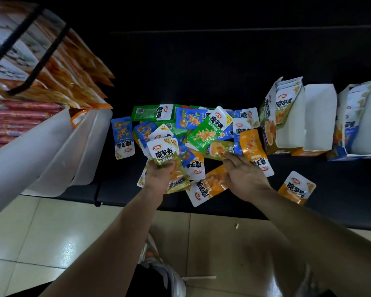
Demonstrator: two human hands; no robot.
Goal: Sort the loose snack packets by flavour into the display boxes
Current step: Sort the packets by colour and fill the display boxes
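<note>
Head view. Q: Where are the olive packets?
A: The left hand grips a stack in curled fingers. The right hand touches another with straight fingers, on the pile on the dark surface, left of the display boxes.

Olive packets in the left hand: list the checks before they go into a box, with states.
1. Left hand grips the olive packets: ok.
2. Bunch all one flavour: cannot tell, lower ones are covered.
3. The olive box is open on top: ok.
4. Room left in the olive box: cannot tell.
5. Right hand gripping the loose olive packet: cannot tell, fingertips touch it.
</note>
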